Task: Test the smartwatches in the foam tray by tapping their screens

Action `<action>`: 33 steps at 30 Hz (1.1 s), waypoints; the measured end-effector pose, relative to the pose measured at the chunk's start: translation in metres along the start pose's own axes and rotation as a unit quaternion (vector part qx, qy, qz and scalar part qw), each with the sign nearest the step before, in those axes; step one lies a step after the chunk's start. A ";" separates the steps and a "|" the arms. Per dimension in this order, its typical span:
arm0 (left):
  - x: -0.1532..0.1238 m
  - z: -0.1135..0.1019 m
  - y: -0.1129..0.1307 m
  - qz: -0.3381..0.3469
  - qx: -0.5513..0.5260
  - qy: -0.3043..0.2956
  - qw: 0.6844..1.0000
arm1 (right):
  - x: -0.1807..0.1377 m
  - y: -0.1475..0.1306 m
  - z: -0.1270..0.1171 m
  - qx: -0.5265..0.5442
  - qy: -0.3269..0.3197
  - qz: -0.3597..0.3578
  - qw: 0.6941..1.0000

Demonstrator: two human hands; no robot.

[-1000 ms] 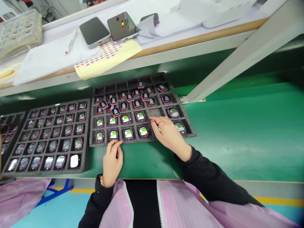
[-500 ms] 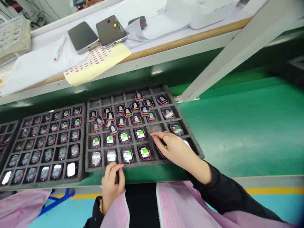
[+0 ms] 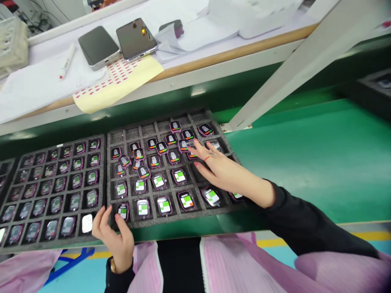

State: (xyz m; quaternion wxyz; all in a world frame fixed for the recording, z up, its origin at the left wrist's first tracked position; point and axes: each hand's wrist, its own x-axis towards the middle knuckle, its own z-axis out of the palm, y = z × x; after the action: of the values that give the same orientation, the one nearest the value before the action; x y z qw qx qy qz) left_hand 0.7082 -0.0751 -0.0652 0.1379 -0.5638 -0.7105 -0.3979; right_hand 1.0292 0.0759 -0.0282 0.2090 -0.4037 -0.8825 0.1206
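A grey foam tray (image 3: 210,211) holds several purple-rimmed smartwatch bodies with lit screens. Some lie in their compartments, and others rest across the dividers. Over the tray's right half, my right hand (image 3: 221,169) is stretched out with its fingers apart. Its fingertips are over or against a watch body (image 3: 183,145) and partly cover another (image 3: 192,152); contact is unclear. At the tray's front left corner, my left hand (image 3: 114,238) is open with fingers apart. Its fingertips are close to a watch body (image 3: 123,211) in the corner compartment, and it holds nothing.
To the left stands a second foam tray (image 3: 102,179) filled with similar watch bodies. A shelf above bears two phones (image 3: 99,47) (image 3: 136,39), a marker (image 3: 67,61), papers and a yellow sticker sheet (image 3: 119,91). A slanted white post (image 3: 284,69) rises behind the tray's right side.
My right hand has moved up and away from the front compartments towards the loose watch bodies, its fingers spreading. My left hand has shifted left along the tray's front edge. The view has tilted slightly.
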 end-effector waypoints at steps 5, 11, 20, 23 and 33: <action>-0.030 0.003 0.000 -0.074 -0.020 -0.045 0.996 | 0.005 0.006 0.010 -0.019 -0.022 -0.010 1.000; -0.038 0.008 -0.001 -0.073 -0.009 -0.042 0.996 | 0.012 0.019 0.006 -0.020 0.002 0.003 1.000; -0.041 0.011 -0.001 -0.074 -0.017 -0.009 0.997 | 0.047 0.047 0.017 -0.045 -0.007 0.010 0.999; -0.042 0.011 -0.001 -0.083 -0.016 -0.008 0.996 | 0.054 0.054 0.024 -0.063 -0.012 -0.014 0.998; -0.042 0.011 -0.001 -0.075 -0.010 -0.015 0.997 | 0.011 0.033 -0.004 -0.017 0.018 -0.044 0.999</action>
State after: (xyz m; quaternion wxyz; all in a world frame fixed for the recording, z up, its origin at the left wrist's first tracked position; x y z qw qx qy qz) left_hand 0.7233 -0.0967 -0.0999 0.0915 -0.5162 -0.7489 -0.4054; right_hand 1.0469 0.1058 -0.0346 0.2228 -0.3700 -0.8975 0.0890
